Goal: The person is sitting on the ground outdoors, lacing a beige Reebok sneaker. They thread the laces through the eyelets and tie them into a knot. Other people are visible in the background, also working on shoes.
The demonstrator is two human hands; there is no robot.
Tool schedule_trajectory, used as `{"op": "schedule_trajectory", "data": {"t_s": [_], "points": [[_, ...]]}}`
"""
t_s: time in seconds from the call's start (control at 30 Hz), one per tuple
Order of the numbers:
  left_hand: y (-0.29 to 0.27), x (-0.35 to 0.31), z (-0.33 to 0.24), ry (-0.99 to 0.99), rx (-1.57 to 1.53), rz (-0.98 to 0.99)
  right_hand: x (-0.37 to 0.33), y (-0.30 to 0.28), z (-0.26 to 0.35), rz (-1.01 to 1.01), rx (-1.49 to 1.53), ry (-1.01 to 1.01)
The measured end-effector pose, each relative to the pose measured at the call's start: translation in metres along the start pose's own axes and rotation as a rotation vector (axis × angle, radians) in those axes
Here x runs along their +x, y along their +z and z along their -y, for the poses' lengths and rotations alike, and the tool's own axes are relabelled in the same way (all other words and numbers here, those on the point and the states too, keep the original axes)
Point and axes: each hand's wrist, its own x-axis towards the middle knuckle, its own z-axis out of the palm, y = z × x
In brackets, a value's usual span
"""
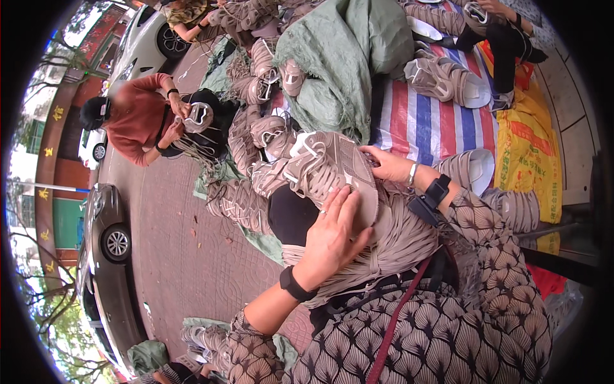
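A taupe sneaker upper (350, 160) with white trim and laces lies across my lap, tilted. My left hand (332, 233) rests on its near side, fingers bent over the laced part and thumb apart, holding it. At the far edge, my right hand (390, 165) grips the upper between thumb and fingers. Under both hands a thick bundle of loose beige shoelaces (396, 246) spreads over my lap. The left fingertips cover part of the lacing, so whether they pinch a lace is hidden.
Stacked laced uppers (240, 205) stand beyond my knee, with a green sack (352, 64) behind. A striped sheet (416, 121) and yellow bag (527, 160) lie to the right. A person in a red top (137, 115) handles another upper. Parked cars (105, 269) line the left.
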Motion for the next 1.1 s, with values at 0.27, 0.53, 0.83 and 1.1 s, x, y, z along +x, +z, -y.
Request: {"op": "schedule_trajectory", "data": {"t_s": [0.27,0.53,0.83,1.1], "points": [[-0.068,0.021,0.042,-0.357,-0.381,-0.292,0.002,0.021,0.016,-0.219,0.437,0.121],[-0.001,-0.005,0.008,0.265,0.130,0.016,0.045,0.009,0.017,-0.012,1.388,0.167],[-0.063,0.000,0.094,-0.371,-0.559,-0.814,0.059,0.006,0.062,0.119,1.493,0.043],[-0.066,-0.007,0.118,-0.343,-0.498,-0.945,0.022,-0.100,-0.054,-0.635,1.380,-0.503]]}}
